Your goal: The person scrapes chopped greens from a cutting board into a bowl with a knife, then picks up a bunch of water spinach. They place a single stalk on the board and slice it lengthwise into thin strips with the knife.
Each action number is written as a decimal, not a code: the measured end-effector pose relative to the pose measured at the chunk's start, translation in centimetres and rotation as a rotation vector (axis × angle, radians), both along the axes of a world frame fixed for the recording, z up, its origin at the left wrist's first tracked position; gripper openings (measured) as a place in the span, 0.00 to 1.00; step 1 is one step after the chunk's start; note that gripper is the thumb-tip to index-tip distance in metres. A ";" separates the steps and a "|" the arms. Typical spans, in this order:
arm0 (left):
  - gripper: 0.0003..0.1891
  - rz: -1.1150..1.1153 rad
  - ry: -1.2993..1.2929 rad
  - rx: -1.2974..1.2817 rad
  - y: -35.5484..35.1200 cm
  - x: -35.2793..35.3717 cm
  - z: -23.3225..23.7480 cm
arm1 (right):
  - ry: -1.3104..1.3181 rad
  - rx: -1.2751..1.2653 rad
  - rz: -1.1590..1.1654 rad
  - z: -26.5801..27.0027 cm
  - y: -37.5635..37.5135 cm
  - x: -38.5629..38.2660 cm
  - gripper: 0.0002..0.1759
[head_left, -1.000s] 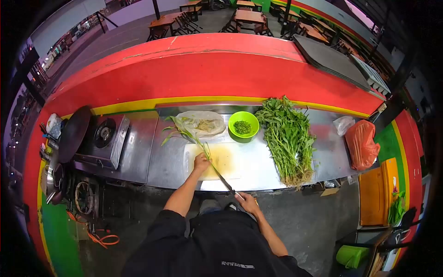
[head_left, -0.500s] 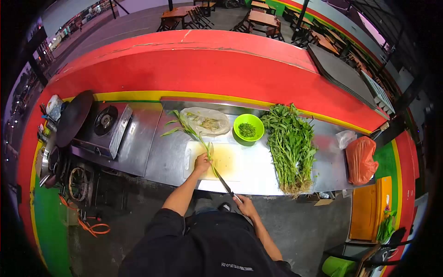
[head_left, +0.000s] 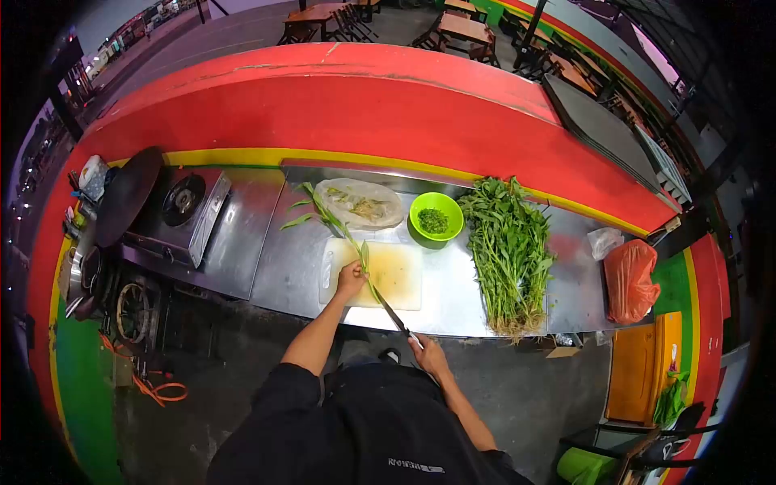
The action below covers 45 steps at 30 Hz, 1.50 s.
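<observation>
My left hand (head_left: 352, 280) is closed around a few long green leafy stems (head_left: 331, 220) over a white cutting board (head_left: 400, 271) with a yellowed middle. The stems' leafy ends reach up and left past the board. In my right hand (head_left: 428, 356) is the handle of a knife (head_left: 394, 317), its dark blade slanting up and left to the lower part of the stems. Beyond the board lie a clear plastic bag (head_left: 339, 194) with plant scraps on it and a bright green bowl (head_left: 458, 217) of chopped greens.
A large bunch of leafy greens (head_left: 509, 250) with roots lies right of the bowl on the steel counter (head_left: 283, 242). Farther right is a tied orange bag (head_left: 630, 279). A gas stove (head_left: 198, 214) stands at left. A red wall (head_left: 323, 121) runs along the back.
The view has shifted slightly. Both hands keep their grips on the stems and the knife, and the blade still lies against the lower stems.
</observation>
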<state>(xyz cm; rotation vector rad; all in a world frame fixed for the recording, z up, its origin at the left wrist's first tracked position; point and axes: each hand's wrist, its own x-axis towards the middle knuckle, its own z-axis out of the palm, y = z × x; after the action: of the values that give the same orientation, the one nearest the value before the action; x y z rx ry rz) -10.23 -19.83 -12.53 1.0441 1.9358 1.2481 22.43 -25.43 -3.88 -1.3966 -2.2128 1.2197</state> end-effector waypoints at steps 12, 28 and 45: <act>0.15 0.039 -0.127 0.016 -0.3 0.1 0.0 | -0.088 0.080 -0.068 1.9 0.1 0.2 0.23; 0.13 0.010 -0.217 -0.083 1.0 -0.3 1.4 | 0.090 -0.133 0.018 -1.7 1.6 0.4 0.25; 0.11 0.094 0.424 -0.165 0.3 -0.8 4.0 | 0.103 -0.148 0.013 -0.9 3.0 0.3 0.27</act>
<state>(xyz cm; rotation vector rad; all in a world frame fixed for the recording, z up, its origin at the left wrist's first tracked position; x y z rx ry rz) -11.07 -19.54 -8.54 1.2160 2.3854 0.9471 22.69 -22.39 -4.75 -1.3408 -2.1038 1.4524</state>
